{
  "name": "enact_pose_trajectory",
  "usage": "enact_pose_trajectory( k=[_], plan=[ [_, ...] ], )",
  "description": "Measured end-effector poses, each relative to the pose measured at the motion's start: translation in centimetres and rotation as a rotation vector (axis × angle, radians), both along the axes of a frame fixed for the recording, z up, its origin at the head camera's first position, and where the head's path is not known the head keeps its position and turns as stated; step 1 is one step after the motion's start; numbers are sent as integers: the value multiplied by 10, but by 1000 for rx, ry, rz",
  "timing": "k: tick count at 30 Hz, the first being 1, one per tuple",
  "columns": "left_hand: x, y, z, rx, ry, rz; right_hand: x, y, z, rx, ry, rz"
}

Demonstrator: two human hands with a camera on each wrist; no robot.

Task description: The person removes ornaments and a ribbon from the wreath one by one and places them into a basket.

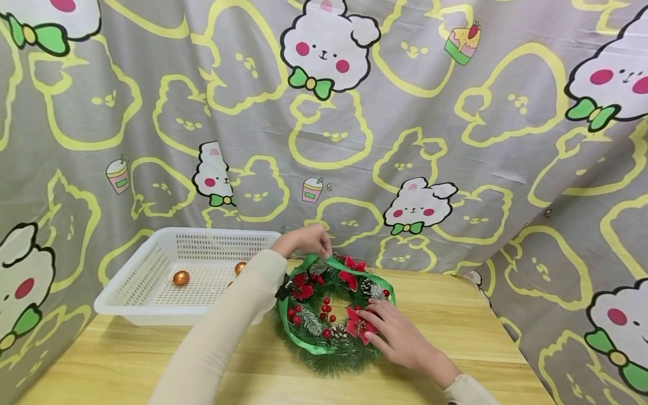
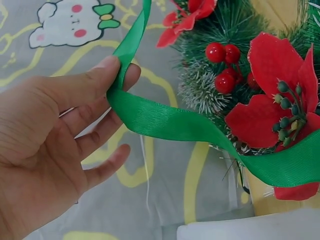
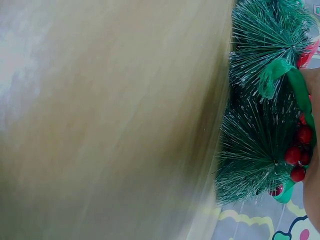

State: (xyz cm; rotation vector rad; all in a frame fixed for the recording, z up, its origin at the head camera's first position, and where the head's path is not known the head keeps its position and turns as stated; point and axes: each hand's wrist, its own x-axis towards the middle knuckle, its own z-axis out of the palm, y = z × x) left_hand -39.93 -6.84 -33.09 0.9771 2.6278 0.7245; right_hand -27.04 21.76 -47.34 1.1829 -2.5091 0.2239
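A green Christmas wreath (image 1: 329,360) with red flowers, berries and pinecones lies on the wooden table. Green ribbon (image 2: 165,120) runs loosely around its top. At the wreath's far side my left hand (image 1: 310,241) pinches the ribbon between thumb and index finger, as the left wrist view shows; the other fingers are loosely spread. My right hand (image 1: 402,337) rests on the wreath's near right side, fingers extended over a red poinsettia (image 1: 359,324). In the right wrist view only part of the right hand (image 3: 314,150) shows, beside green bristles and red berries (image 3: 297,156).
A white plastic basket (image 1: 134,306) stands left of the wreath, with a few shiny copper-coloured balls (image 1: 181,278) inside; my left sleeve crosses in front of it. Behind the table (image 1: 445,304) hangs a grey curtain (image 1: 344,185) with cartoon prints.
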Motion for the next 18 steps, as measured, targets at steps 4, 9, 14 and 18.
enact_pose_trajectory(
  k=[4,9,14,18],
  plan=[
    [-1,-4,0,28,-8,2,-1,0,-1,-5,30,15],
    [-4,-7,-1,45,7,31,-1,0,-1,-1,18,10],
    [-5,-8,-1,65,33,38,-1,1,-1,8,-7,-8],
    [-4,-8,-1,89,33,53,-1,1,-1,10,-5,-10]
  ],
)
